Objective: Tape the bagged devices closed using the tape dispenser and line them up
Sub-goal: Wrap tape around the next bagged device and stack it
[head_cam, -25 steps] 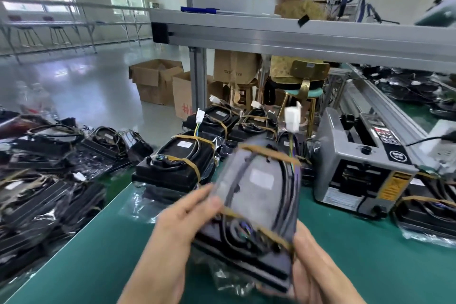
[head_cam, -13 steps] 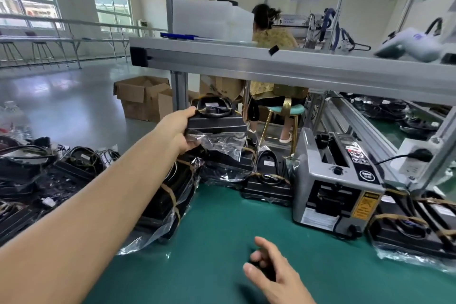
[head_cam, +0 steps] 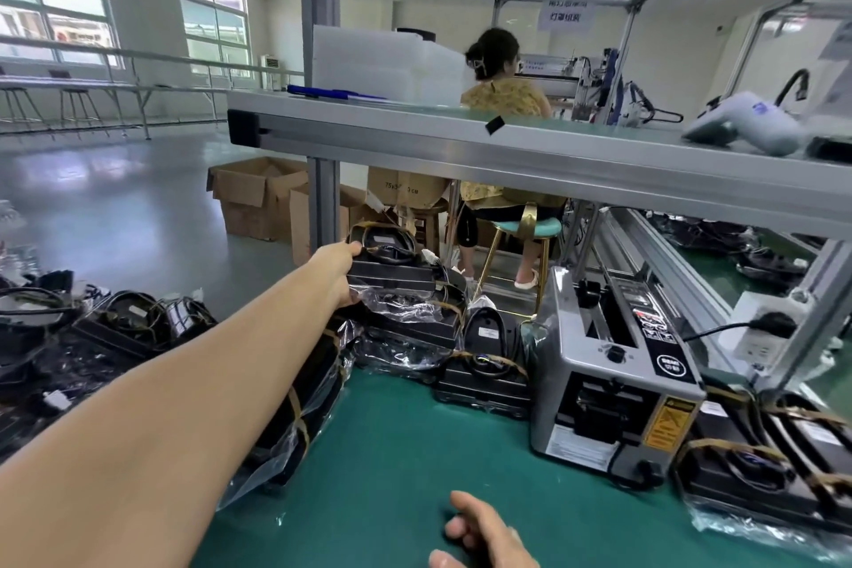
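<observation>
A bagged device [head_cam: 392, 265], bound with tan tape, is gripped at its near left end by the left hand [head_cam: 339, 274], the arm stretched toward the far edge of the green bench [head_cam: 392, 466]; the fingers are curled round the black casing, though their tips are hidden behind it. The device is held on or just above a stack of other taped devices [head_cam: 415, 327] at the back of the bench; whether it has been set down cannot be told. The right hand [head_cam: 479, 535] is seen at the near edge, holding nothing, fingers loosely bent and relaxed over the mat. The tape dispenser [head_cam: 608, 369] stands toward the right of the bench, untouched, with further taped devices [head_cam: 756, 466] just beside it near the right edge. A heap of black devices [head_cam: 92, 337] lies along the left edge, and it cannot be told whether they are sealed. Much of the work appears done, judging by the taped units at the back and right; the left-hand heap seemingly remains, and the row is still loose rather than orderly.
</observation>
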{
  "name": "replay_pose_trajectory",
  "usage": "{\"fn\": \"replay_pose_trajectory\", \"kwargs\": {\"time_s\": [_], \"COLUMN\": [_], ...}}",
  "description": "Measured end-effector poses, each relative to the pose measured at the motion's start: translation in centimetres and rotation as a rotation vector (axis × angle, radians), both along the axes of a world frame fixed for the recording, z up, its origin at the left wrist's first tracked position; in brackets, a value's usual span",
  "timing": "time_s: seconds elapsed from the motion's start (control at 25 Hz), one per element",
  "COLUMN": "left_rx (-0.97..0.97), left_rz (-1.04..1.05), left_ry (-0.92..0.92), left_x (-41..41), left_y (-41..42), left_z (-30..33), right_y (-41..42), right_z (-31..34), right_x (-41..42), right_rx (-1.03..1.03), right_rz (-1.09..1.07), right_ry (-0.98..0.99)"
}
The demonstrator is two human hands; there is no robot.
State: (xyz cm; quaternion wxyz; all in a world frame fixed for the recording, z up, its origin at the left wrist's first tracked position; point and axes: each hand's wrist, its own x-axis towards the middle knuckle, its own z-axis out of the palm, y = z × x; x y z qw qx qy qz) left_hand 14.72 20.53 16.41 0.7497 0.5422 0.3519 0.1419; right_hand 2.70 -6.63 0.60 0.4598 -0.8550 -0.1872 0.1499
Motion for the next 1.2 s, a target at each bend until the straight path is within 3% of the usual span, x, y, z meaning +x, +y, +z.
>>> {"fn": "replay_pose_trajectory", "kwargs": {"time_s": [0.28, 0.44, 0.96, 1.04, 1.2], "left_rx": [0.152, 0.269, 1.243, 1.359, 1.328], "left_rz": [-0.071, -0.074, -0.162, -0.044, 0.197], "left_ry": [0.166, 0.223, 0.549, 0.47, -0.008], "left_x": [0.6, 0.9, -1.1, -1.7, -4.0], "left_y": [0.6, 0.7, -0.3, -1.1, -5.7], "left_z": [-0.2, 0.1, 0.9, 1.3, 1.6], "right_y": [-0.1, -0.4, -0.6, -0.8, -0.8], "right_z": [0.4, 0.3, 1.7, 1.7, 1.4], "right_x": [0.0, 0.2, -0.2, -0.3, -0.6], "right_rx": [-0.142, -0.113, -0.043, -0.017, 0.018], "right_rz": [0.073, 0.097, 0.137, 0.13, 0.111], "right_ry": [-0.153, -0.08, 0.007, 0.021, 0.047]}}
